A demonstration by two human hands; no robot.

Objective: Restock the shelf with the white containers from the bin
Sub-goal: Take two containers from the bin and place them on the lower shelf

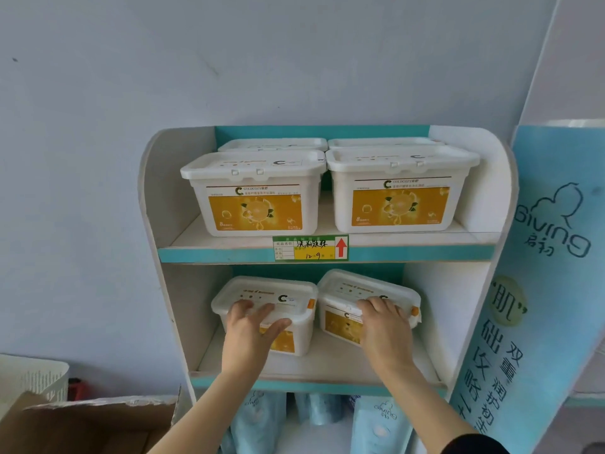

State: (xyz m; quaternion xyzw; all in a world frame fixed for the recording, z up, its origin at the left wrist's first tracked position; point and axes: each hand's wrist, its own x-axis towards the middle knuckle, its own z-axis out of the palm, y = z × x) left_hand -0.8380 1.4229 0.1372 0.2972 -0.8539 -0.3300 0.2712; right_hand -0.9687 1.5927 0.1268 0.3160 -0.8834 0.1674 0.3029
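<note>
- Containers (pixel 255 194): white, orange-yellow front labels.
- Shelf (pixel 154 208): white, teal edge strips.
- Price tag (pixel 311 248): green and yellow, red arrow.
- Pouches (pixel 258 421), near: pale blue.
- Cardboard box (pixel 82 427), near left: brown.

On the upper shelf, two rear containers (pixel 273 144) show only their lids behind the front pair. The left hand (pixel 253 326), gripping the lower left container (pixel 262 290), hides most of its yellow label. The right hand (pixel 383 322) grips the lower right container (pixel 353 286) and covers part of its lid and label. The cardboard box (pixel 91 421) and blue pouches (pixel 258 417) are cut off by the bottom edge, and the white basket (pixel 32 375) by the left edge. The price tag (pixel 310 248) handwriting is too blurred to read.
</note>
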